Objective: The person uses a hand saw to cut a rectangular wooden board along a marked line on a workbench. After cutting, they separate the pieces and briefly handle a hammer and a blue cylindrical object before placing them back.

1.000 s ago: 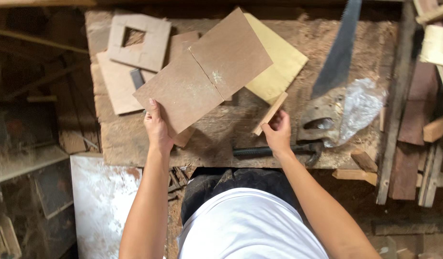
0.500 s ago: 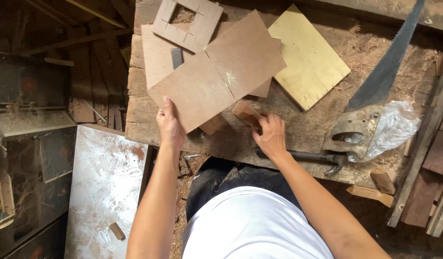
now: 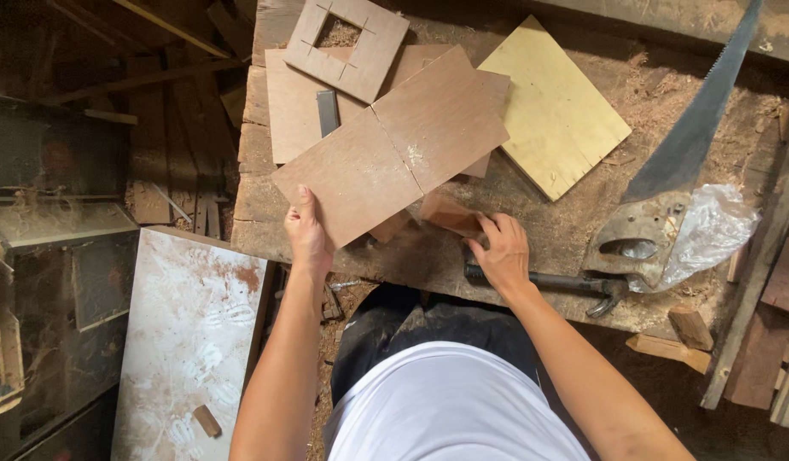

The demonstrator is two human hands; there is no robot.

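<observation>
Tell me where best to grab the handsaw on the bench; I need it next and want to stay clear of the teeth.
Take the handsaw by its handle, probably from the bench's near edge. The handle lies nearest the person, with an open grip hole, while the toothed blade tapers away toward the far right.

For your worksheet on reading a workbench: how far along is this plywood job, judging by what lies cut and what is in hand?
Done: a square frame piece with a cut-out window and a yellow panel lie cut on the bench. In hand: the left hand holds the brown board by its edge, and the right hand touches a small wooden block. Left: nothing looks joined; handsaw and hammer lie idle.
</observation>
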